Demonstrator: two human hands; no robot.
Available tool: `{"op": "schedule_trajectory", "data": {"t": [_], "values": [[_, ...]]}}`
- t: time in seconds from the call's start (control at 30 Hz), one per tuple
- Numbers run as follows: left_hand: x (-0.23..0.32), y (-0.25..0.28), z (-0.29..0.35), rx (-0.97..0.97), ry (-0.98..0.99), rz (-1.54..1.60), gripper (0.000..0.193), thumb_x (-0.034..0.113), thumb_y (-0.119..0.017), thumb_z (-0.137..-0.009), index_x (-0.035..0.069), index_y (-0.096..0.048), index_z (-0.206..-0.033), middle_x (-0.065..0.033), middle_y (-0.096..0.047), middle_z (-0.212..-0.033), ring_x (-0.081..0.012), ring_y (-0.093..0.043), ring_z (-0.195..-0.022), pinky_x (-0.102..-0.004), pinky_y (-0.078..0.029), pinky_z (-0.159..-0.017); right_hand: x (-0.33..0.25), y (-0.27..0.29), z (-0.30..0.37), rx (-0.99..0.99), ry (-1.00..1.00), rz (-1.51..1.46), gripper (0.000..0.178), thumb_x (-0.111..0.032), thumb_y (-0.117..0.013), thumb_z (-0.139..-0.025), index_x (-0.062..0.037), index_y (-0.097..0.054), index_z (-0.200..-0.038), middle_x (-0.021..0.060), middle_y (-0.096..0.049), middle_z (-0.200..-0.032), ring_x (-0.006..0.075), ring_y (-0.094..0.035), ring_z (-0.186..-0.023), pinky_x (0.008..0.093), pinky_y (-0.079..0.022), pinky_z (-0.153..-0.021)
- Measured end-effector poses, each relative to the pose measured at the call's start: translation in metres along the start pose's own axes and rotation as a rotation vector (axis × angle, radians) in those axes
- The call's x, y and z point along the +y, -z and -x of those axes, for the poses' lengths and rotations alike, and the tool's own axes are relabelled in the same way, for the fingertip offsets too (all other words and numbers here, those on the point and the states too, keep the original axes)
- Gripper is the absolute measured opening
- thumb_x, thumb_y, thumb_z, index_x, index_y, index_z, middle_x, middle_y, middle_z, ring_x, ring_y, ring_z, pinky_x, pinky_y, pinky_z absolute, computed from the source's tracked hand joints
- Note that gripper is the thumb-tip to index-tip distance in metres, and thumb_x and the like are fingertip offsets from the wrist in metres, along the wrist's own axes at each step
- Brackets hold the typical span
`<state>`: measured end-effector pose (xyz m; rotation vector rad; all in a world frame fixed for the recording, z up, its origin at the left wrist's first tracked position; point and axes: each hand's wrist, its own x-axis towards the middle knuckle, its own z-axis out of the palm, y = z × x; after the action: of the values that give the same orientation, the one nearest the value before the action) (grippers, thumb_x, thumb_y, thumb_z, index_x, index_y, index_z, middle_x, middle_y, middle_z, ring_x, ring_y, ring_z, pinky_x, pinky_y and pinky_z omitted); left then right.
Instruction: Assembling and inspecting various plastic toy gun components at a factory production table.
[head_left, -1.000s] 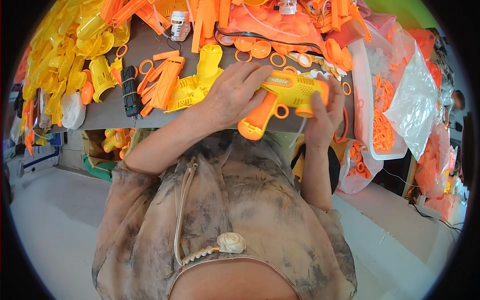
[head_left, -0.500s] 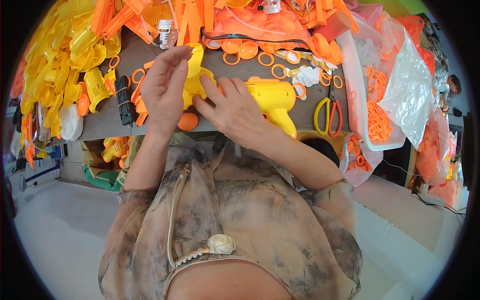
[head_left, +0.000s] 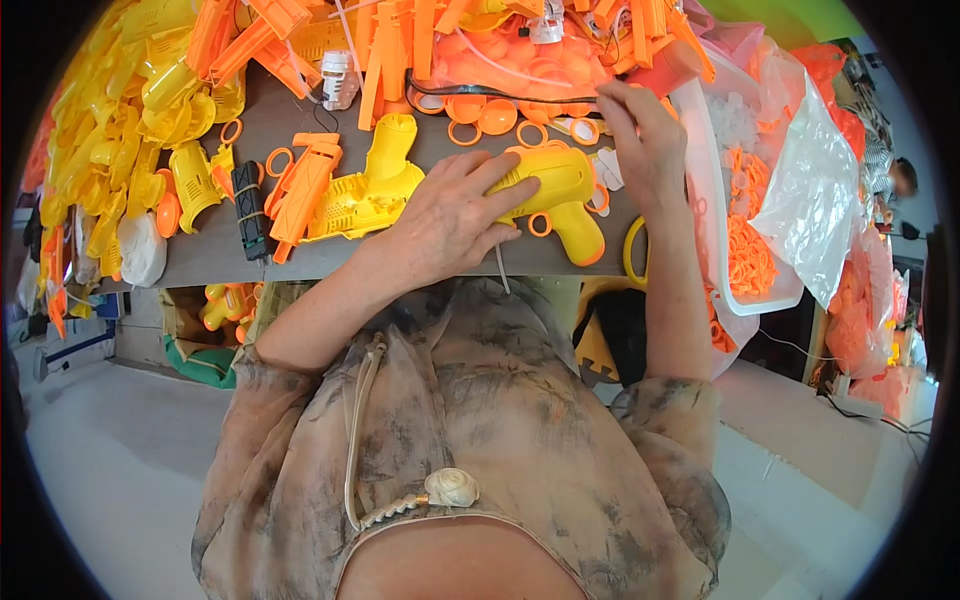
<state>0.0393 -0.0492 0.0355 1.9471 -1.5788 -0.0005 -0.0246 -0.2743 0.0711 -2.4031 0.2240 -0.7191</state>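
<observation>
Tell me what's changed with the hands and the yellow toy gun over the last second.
The left hand now rests on the yellow toy gun, which lies on the table. The right hand let go of it and reached up into the orange parts pile. The piles stayed put.

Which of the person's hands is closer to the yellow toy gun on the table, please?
The left. The left hand rests flat on the yellow toy gun, fingers over its body. The right hand is apart from it, up and to the right, reaching into the orange parts.
</observation>
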Motion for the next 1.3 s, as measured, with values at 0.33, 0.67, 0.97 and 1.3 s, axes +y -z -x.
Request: {"op": "schedule_trajectory", "data": {"t": [0.33, 0.67, 0.97, 1.3], "values": [[-0.018, 0.006, 0.005, -0.002, -0.049, 0.040, 0.045, 0.010, -0.068, -0.073, 0.013, -0.060, -0.116, -0.0094, -0.052, -0.128, -0.0303, -0.049, -0.116, -0.0427, -0.038, -0.097, 0.033, -0.095, -0.098, -0.185, 0.334, 0.717, 0.011, -0.007, -0.052, -0.077, -0.0020, -0.062, -0.080, 0.0165, -0.065, -0.076, 0.0299, -0.066, -0.072, 0.0411, -0.051, -0.057], [-0.019, 0.005, 0.004, 0.021, -0.052, 0.061, 0.046, 0.007, -0.068, -0.071, 0.013, -0.061, -0.116, -0.0100, -0.052, -0.127, -0.0300, -0.049, -0.116, -0.0441, -0.038, -0.098, 0.029, -0.082, -0.073, -0.147, 0.401, 0.634, 0.014, -0.012, -0.057, -0.080, -0.0022, -0.064, -0.087, 0.0158, -0.064, -0.070, 0.0264, -0.066, -0.066, 0.0386, -0.051, -0.057], [-0.006, 0.020, -0.019, 0.336, 0.255, 0.775, 0.028, 0.012, -0.064, -0.085, -0.004, -0.061, -0.107, -0.0078, -0.065, -0.088, -0.0120, -0.061, -0.078, -0.0261, -0.050, -0.071, -0.042, -0.005, 0.028, -0.214, -0.505, -1.031, 0.019, -0.008, -0.056, -0.088, 0.0062, -0.060, -0.100, 0.0076, -0.062, -0.075, 0.0129, -0.056, -0.057, 0.0230, -0.045, -0.050], [0.008, 0.017, -0.018, 0.058, 0.499, 1.008, 0.016, 0.010, -0.059, -0.089, -0.004, -0.063, -0.096, -0.0012, -0.062, -0.072, -0.0048, -0.055, -0.059, -0.0185, -0.043, -0.052, -0.056, -0.008, 0.066, -0.108, 0.328, 0.078, 0.035, 0.002, -0.071, -0.070, 0.0006, -0.061, -0.104, 0.0146, -0.058, -0.096, 0.0286, -0.061, -0.083, 0.0327, -0.050, -0.068]]}}
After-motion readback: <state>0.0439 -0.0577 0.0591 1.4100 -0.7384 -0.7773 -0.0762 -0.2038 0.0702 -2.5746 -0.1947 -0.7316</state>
